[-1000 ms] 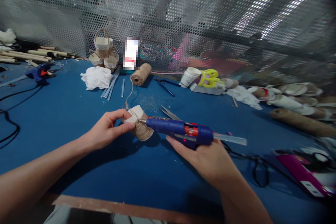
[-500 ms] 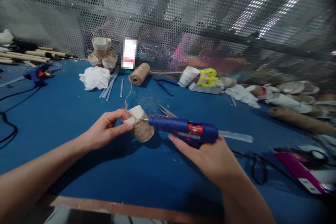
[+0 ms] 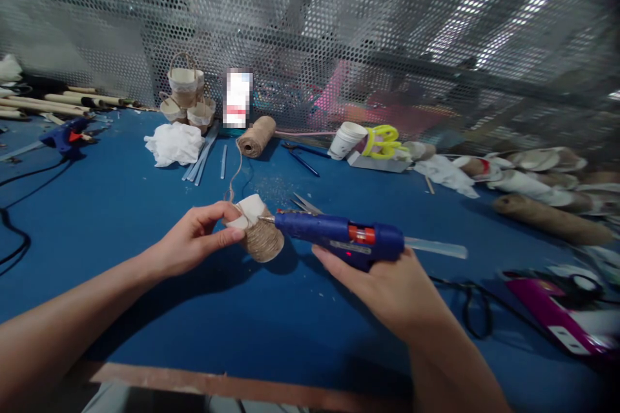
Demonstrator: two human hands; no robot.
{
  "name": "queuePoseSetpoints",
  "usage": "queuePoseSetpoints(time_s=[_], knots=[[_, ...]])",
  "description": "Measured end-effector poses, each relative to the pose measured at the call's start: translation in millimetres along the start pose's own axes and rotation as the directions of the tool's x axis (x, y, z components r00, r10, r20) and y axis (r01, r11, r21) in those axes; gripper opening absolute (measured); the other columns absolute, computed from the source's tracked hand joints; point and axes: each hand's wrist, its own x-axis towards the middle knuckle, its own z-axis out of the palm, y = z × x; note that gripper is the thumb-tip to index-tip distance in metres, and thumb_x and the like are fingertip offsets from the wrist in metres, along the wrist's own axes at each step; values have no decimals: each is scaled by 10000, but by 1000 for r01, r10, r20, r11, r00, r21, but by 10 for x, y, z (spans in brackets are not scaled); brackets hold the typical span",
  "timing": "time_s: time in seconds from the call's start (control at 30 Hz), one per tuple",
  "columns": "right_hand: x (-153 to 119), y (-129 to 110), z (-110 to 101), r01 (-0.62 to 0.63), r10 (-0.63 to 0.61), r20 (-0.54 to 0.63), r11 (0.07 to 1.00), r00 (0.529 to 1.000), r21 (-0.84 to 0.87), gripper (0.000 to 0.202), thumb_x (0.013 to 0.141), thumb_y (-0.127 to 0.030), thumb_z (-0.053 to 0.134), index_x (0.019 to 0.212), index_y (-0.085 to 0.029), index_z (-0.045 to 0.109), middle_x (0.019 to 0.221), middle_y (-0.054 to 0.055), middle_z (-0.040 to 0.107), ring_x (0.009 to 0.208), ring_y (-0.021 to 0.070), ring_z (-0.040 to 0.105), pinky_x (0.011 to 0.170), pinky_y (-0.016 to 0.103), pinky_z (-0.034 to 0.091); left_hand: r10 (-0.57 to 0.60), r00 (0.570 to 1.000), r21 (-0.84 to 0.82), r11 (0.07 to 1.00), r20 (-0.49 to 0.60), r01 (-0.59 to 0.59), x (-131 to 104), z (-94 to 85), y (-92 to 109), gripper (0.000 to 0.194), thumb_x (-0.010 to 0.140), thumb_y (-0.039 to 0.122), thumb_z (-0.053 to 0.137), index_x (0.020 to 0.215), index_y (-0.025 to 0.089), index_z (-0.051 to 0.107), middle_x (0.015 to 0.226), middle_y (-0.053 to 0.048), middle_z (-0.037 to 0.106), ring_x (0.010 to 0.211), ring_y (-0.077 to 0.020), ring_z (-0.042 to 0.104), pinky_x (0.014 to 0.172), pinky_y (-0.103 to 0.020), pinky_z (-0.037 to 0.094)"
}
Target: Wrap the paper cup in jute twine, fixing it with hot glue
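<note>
A small white paper cup [image 3: 264,239], partly wrapped in brown twine, is tilted in my left hand [image 3: 206,232], whose thumb and fingers pinch its unwrapped end. From the cup a loose strand runs back to the twine roll [image 3: 258,137]. My right hand [image 3: 392,290] is closed around the handle of a blue hot glue gun [image 3: 339,237]. Its nozzle is at the cup's side, by the edge of the wrapped twine; whether it touches I cannot tell. A clear glue stick [image 3: 438,248] sticks out of the gun's rear. Scissors [image 3: 306,204] lie partly hidden behind the gun.
At the back stand twine-covered cups with a handle [image 3: 186,93], beside white crumpled cloth [image 3: 174,144] and glue sticks [image 3: 203,158]. Blue pliers [image 3: 305,160] and stacked paper cups [image 3: 347,140] lie farther right. Another glue gun [image 3: 65,137] is at left. A black cord [image 3: 467,310] trails at right.
The glue gun's nozzle has shifted very slightly against the cup's side. Both hands keep the same hold, and the whole view has moved a little.
</note>
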Motion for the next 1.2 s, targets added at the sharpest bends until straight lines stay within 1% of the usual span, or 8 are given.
queuePoseSetpoints(time_s=[0.1,0.2,0.3,0.47,0.7,0.83,0.97,1.2], knots=[[21,-9,-26,-15,15,17,1000,1000,-23,182,707,-321,551,763,-254,710,678,-6,709,651,238,677,634,317,551,0,1000,-2,1000,7,0,8,-3,-1,110,794,197,572,698,144,561,799,-16,579,797,-130,510,774,-260,378],[51,-56,-45,-106,106,3,994,994,30,164,710,-338,551,703,-240,683,591,-21,689,576,210,669,524,265,548,0,1000,-7,1000,21,0,8,-6,2,112,800,196,566,700,146,561,807,-20,583,815,-135,514,783,-264,377],[55,-77,-47,-144,144,6,988,990,53,155,713,-336,547,673,-249,668,562,-29,679,548,205,662,503,264,543,0,1000,-14,1000,22,0,2,-5,6,114,800,196,566,698,147,559,815,-21,580,818,-134,511,786,-263,373],[19,-15,-41,7,-6,7,999,1000,-51,149,726,-306,559,759,-262,697,680,-13,712,652,225,679,605,295,547,-12,1000,-24,1000,22,13,1,1,5,106,800,196,568,706,147,556,819,-19,571,809,-131,505,775,-257,371],[20,4,-47,164,-165,8,975,986,-149,221,787,-267,488,796,-272,709,643,-13,699,583,200,660,580,280,530,-24,1000,-18,1000,16,25,-6,0,6,114,795,207,572,702,144,551,815,-22,567,811,-135,502,786,-266,369],[-26,46,-4,125,-124,13,980,992,-154,208,793,-283,497,811,-281,705,708,-11,711,627,195,667,606,278,535,-37,999,-13,999,6,37,-1,2,9,123,786,225,582,703,139,553,821,-24,564,799,-134,499,772,-264,371],[-59,62,22,139,-133,54,980,990,-142,206,752,-254,536,868,-292,702,790,4,719,721,237,676,653,334,540,-46,999,-14,999,-16,46,1,5,13,150,777,250,593,691,137,547,799,-24,557,785,-136,495,759,-265,372],[28,-58,-41,-84,84,33,996,996,4,141,746,-306,556,727,-260,688,673,-22,705,623,203,672,599,282,553,-19,1000,9,1000,-2,19,-3,-2,12,156,773,261,598,683,141,555,803,-38,579,811,-156,514,783,-290,382]])
